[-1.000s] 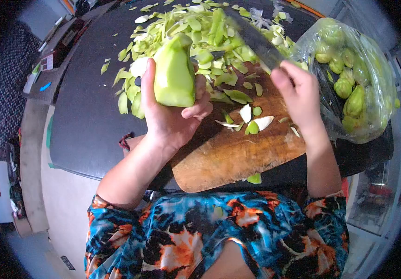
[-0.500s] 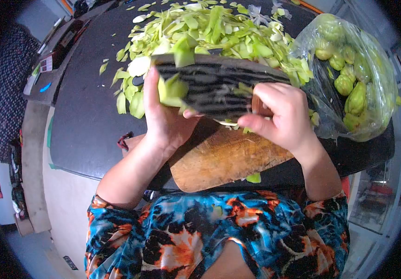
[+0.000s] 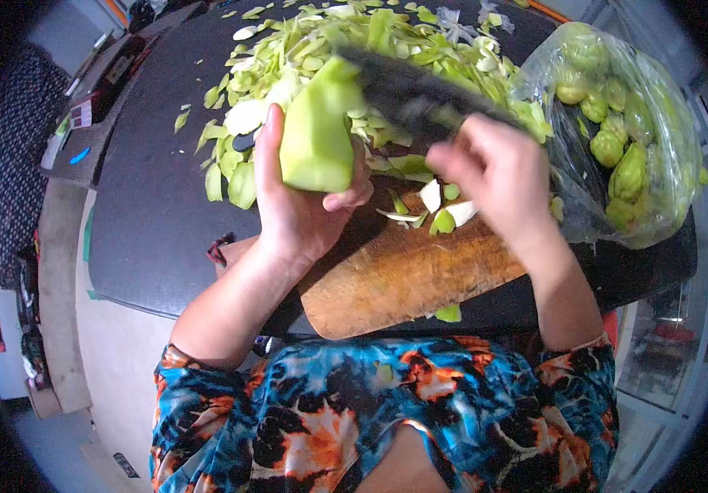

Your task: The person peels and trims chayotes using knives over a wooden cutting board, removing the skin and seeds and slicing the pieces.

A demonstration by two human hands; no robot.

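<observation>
A pale green chayote [image 3: 317, 140] with its skin cut away stands upright in my left hand [image 3: 292, 214], thumb on its left side and fingers round its right. My right hand [image 3: 498, 177], slightly blurred, grips a wide dark knife [image 3: 420, 94]. The motion-smeared blade points up and left, its far end close to the top of the chayote. Below both hands lies a wooden cutting board [image 3: 411, 271] with a few white and green slices [image 3: 444, 218] on it.
A large heap of green peelings [image 3: 288, 62] covers the back of the black table [image 3: 149, 205]. At the right sits a clear plastic bag [image 3: 658, 164] of whole chayotes [image 3: 609, 149]. A green scrap [image 3: 448, 313] lies at the board's near edge.
The knife swept across in front of the chayote half a second ago and is now raised at its upper right. My left hand still holds the chayote in nearly the same place.
</observation>
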